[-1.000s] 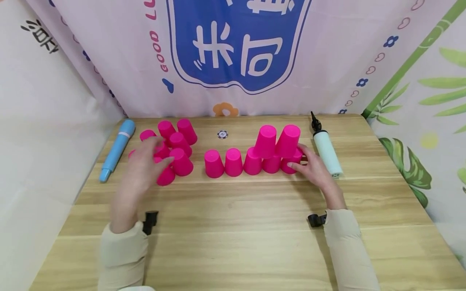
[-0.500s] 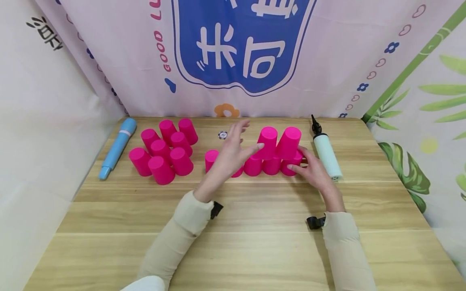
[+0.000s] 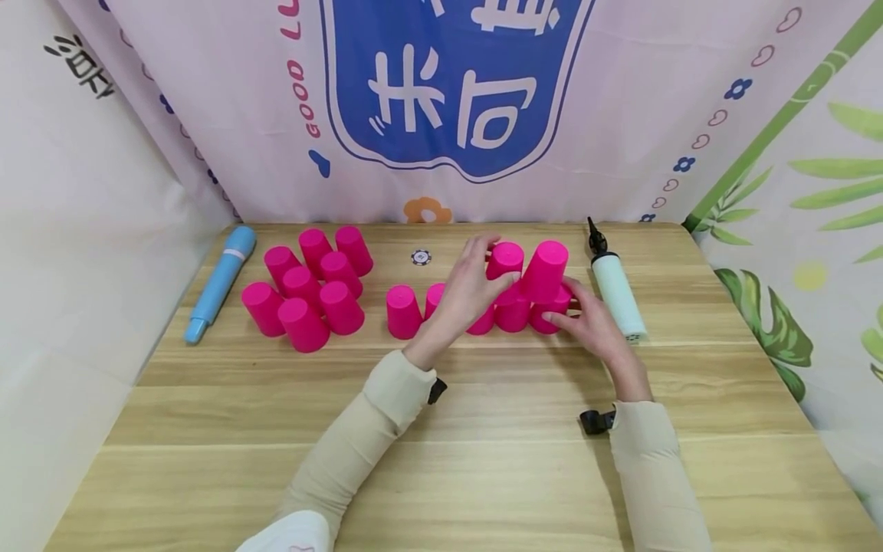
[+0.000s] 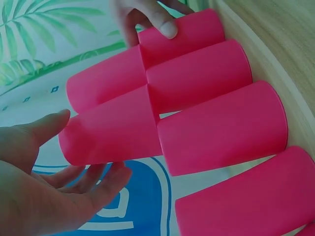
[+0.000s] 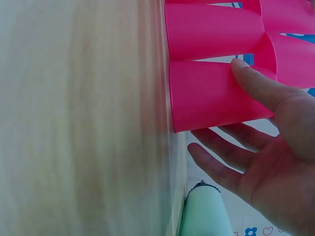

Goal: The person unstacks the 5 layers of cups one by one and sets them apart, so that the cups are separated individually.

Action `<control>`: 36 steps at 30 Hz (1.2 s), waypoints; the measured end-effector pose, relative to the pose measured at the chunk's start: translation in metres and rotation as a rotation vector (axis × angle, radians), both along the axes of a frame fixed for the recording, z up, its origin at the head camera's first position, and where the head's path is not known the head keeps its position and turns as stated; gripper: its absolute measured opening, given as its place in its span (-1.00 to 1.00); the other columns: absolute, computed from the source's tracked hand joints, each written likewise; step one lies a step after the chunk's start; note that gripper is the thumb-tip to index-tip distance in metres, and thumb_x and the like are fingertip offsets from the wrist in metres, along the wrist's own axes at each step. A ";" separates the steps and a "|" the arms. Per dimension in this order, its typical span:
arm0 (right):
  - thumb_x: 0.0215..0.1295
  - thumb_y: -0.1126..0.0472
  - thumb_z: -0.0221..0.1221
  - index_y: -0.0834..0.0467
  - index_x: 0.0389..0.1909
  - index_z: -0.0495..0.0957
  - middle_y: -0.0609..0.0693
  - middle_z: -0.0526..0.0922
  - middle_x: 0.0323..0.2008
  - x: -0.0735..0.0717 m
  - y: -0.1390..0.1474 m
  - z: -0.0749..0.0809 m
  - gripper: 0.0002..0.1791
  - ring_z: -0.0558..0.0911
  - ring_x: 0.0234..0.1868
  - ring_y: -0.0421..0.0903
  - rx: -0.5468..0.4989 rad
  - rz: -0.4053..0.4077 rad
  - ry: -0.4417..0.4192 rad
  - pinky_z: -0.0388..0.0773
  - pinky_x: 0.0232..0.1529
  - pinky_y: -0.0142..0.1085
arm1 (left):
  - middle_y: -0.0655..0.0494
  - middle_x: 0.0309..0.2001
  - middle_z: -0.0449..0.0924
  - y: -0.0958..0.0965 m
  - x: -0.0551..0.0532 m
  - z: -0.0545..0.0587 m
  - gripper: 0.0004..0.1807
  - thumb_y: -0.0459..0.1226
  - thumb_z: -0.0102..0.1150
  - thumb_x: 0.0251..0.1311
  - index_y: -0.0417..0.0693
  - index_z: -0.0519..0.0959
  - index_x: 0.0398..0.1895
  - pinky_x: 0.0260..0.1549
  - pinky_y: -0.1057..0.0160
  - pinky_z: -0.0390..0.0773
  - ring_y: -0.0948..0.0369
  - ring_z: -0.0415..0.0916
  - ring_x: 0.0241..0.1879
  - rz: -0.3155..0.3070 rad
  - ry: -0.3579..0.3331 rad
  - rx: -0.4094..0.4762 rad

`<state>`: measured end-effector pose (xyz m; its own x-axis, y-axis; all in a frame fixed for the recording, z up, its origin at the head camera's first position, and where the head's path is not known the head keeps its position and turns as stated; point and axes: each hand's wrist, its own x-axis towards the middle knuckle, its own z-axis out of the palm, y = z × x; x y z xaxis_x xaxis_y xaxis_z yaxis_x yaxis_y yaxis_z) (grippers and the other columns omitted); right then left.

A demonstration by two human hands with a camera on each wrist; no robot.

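Observation:
Upside-down pink cups stand in a row, with two more stacked on its right part. My left hand [image 3: 469, 287] holds the left upper cup [image 4: 110, 128], its thumb on the near side and its fingers round the far side. The right upper cup [image 3: 546, 271] stands beside it. My right hand [image 3: 593, 326] grips the rightmost bottom cup [image 5: 211, 96], with its thumb on the front and its fingers round the outer side. Part of the row is hidden behind my left hand and wrist in the head view.
Several loose upside-down pink cups [image 3: 303, 326] stand at the left. Beyond them lies a blue capped tube [image 3: 219, 287]. A mint hand pump [image 3: 617, 295] lies right of the stack. A small round chip [image 3: 421, 257] lies toward the table's back edge.
My left hand has moved right from the loose cups to the left upper cup and closed round it. My right hand has stayed at the rightmost bottom cup.

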<state>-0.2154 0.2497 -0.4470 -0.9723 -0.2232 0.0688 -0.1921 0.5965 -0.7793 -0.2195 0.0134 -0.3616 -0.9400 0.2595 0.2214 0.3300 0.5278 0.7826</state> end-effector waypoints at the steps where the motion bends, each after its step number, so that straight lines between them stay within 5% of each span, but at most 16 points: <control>1: 0.23 0.12 0.30 0.17 0.44 0.13 0.25 0.42 0.22 0.000 0.000 0.000 -0.18 0.48 0.16 0.26 0.001 0.000 0.000 0.45 0.14 0.08 | -0.02 0.16 0.36 0.001 -0.001 0.000 -0.32 -0.20 0.33 0.16 -0.16 0.28 0.31 0.08 0.21 0.49 0.12 0.39 0.12 0.007 0.002 -0.008; 8: 0.24 0.12 0.29 0.17 0.44 0.12 0.25 0.41 0.23 0.001 -0.004 -0.002 -0.19 0.49 0.15 0.25 0.002 0.006 -0.007 0.45 0.14 0.06 | -0.02 0.17 0.36 0.000 0.001 -0.003 -0.36 -0.19 0.32 0.17 -0.16 0.30 0.28 0.08 0.20 0.50 0.12 0.40 0.12 0.040 0.007 -0.053; 16: 0.23 0.12 0.29 0.18 0.44 0.12 0.25 0.41 0.23 0.001 -0.006 -0.001 -0.18 0.48 0.17 0.25 -0.008 0.005 -0.009 0.45 0.14 0.06 | -0.02 0.09 0.41 -0.025 0.023 0.003 -0.38 -0.21 0.34 0.14 -0.17 0.32 0.23 0.00 0.23 0.54 0.13 0.41 0.06 0.091 0.128 -0.025; 26: 0.23 0.15 0.30 0.21 0.43 0.13 0.27 0.40 0.21 0.001 -0.003 0.001 -0.18 0.47 0.16 0.27 -0.015 0.000 0.001 0.44 0.15 0.08 | -0.09 0.00 0.45 -0.087 0.057 0.013 -0.38 -0.24 0.40 0.08 -0.21 0.36 0.17 -0.17 0.11 0.59 0.05 0.46 -0.06 0.214 0.235 -0.062; 36: 0.22 0.15 0.31 0.21 0.42 0.13 0.28 0.41 0.20 0.001 -0.003 0.002 -0.18 0.48 0.15 0.27 -0.003 -0.010 0.007 0.44 0.14 0.08 | -0.26 0.05 0.40 -0.171 0.091 0.033 -0.38 -0.37 0.38 0.05 -0.37 0.31 0.14 0.01 -0.08 0.48 -0.12 0.40 0.02 0.361 0.165 -0.129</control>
<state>-0.2142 0.2467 -0.4453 -0.9740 -0.2135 0.0763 -0.1918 0.5964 -0.7794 -0.1286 -0.1571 -0.3285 -0.9304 -0.0451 0.3639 0.2210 0.7230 0.6546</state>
